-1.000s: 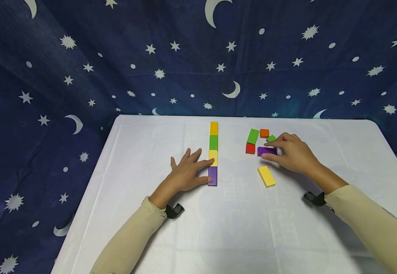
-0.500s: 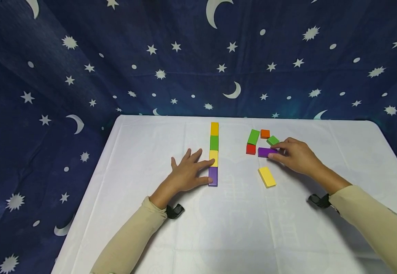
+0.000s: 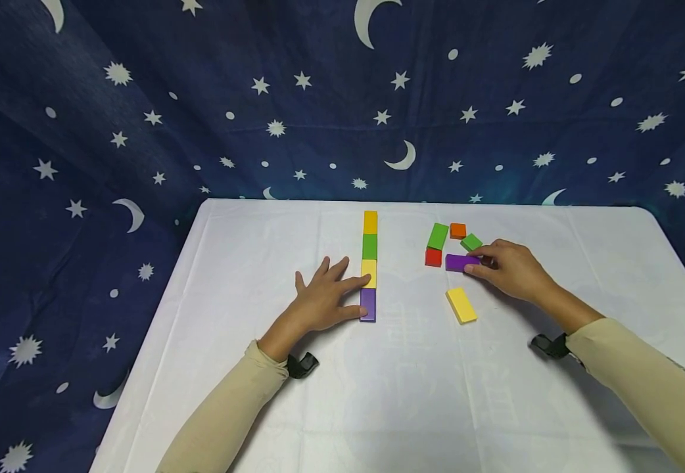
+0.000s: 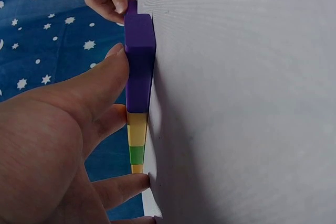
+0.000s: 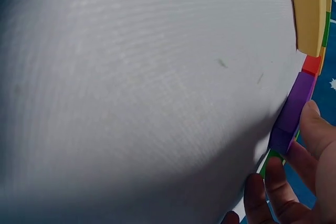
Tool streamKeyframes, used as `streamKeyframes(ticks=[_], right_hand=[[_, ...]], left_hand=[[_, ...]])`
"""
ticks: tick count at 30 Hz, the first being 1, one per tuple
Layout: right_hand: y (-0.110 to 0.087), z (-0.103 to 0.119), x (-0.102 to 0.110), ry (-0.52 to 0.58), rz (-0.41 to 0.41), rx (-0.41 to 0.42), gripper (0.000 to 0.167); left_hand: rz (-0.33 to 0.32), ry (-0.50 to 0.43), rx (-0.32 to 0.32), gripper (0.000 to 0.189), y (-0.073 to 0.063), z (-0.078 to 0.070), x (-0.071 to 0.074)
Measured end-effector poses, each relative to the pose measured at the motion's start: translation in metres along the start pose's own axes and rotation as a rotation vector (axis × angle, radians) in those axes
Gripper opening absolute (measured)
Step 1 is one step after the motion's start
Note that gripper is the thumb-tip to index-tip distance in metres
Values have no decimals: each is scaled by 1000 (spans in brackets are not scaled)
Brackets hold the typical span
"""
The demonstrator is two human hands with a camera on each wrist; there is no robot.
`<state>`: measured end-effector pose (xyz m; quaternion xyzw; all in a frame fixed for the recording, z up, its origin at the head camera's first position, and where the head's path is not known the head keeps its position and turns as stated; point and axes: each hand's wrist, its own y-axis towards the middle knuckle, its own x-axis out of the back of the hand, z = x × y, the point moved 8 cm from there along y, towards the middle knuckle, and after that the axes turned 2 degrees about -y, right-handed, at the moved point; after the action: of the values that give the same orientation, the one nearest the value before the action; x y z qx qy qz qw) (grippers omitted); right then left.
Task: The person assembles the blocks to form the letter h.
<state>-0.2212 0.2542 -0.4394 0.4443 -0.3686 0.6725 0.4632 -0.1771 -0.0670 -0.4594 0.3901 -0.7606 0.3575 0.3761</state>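
Observation:
My left hand (image 3: 323, 299) lies with fingers spread beside a straight column of blocks. Its thumb touches the purple block (image 3: 367, 305) at the near end, and the index fingertip rests on the pale yellow block (image 3: 369, 270). Beyond these come a green block (image 3: 369, 246) and a deeper yellow block (image 3: 370, 222). To the right, my right hand (image 3: 514, 268) pinches the right end of another purple block (image 3: 458, 263) between thumb and index finger. In the right wrist view this purple block (image 5: 295, 106) sits low at the white surface, the other fingers loosely bent beyond it.
Around the right hand lie a green block (image 3: 438, 236), a red block (image 3: 433, 257), an orange block (image 3: 457, 230) and a small green block (image 3: 471, 242). A yellow block (image 3: 461, 305) lies nearer. A starry blue cloth (image 3: 295, 98) hangs behind the white table (image 3: 413, 387).
My right hand has shifted slightly right along the purple block to its end, uncovering the small green block, and its thumb and index finger have drawn together. The left hand stays put.

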Motion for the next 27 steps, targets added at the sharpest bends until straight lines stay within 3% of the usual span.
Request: streamKeyframes(ticks=[27], right_hand=[[-6, 2, 6, 49, -116, -6, 35]], left_hand=[[-6, -10, -9, 66, -2, -1, 2]])
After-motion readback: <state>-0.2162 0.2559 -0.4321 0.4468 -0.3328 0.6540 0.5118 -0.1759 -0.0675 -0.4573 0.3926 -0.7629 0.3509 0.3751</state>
